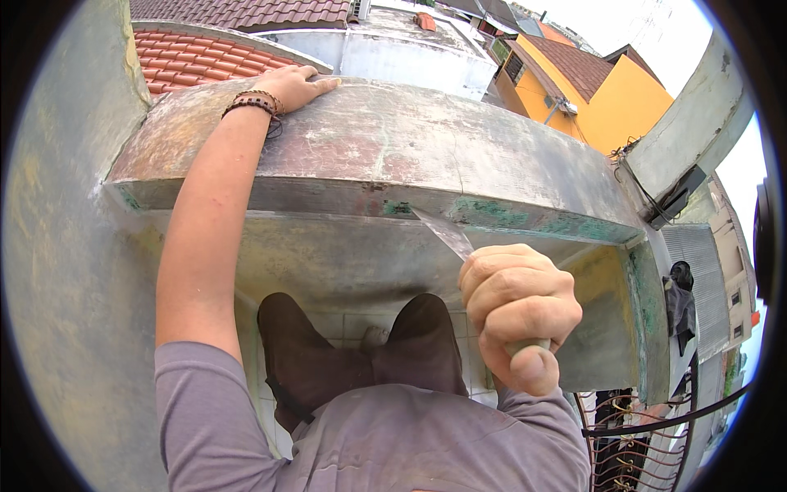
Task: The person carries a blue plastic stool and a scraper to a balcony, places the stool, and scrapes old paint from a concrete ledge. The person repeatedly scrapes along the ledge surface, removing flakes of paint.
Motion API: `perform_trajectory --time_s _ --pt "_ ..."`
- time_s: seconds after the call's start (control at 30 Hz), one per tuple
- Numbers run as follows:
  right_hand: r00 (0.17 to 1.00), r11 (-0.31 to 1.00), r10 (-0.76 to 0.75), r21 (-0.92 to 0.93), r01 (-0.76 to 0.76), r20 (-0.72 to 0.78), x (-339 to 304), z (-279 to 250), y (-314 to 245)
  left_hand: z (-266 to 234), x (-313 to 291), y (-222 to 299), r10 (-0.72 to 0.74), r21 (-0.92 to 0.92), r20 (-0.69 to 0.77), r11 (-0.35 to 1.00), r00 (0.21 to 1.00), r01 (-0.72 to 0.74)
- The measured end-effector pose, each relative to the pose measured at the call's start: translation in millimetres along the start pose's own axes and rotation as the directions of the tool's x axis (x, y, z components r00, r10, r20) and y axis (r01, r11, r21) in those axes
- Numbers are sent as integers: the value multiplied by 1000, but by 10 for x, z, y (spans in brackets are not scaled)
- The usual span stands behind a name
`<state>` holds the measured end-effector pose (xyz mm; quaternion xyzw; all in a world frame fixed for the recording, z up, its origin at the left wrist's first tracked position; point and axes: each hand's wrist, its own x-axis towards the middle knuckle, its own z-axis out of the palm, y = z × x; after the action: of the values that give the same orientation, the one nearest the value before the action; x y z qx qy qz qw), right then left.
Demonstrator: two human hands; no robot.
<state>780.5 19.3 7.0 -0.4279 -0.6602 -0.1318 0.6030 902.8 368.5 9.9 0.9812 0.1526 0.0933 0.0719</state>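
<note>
Parapet ledge (352,148): weathered grey concrete; scraping seems the step.
Left hand (288,88): grip spread over its far rim.
Right hand (518,307): grip wrapped round a thin-bladed metal scraper (447,234).
Green-stained front edge (492,212): scraper tip here; I'd next press flat and push.

Orange roof (201,61), yellow house (619,111), bright sky (635,29)

The ledge (410,135) runs from the wall (70,246) on the left to the pillar (697,135) on the right. On its left part rests the left hand (291,88). The right hand (518,316) is nearer, right of the legs (316,348), its scraper (447,234) angled forward and left to the ledge's near face. Behind the ledge, a roof (205,61) lies left, a house (611,111) right.
</note>
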Motion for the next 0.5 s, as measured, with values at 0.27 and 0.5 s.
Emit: perform_trajectory --time_s 0.27,0.5 --pt "998 999 -30 -16 31 62 -8 43 66 36 6 -32 -12 -31 -38 999 999 11" --pt "999 999 -40 -35 41 24 45 87 53 -20 -39 27 -16 -31 -6 999 1000 15"
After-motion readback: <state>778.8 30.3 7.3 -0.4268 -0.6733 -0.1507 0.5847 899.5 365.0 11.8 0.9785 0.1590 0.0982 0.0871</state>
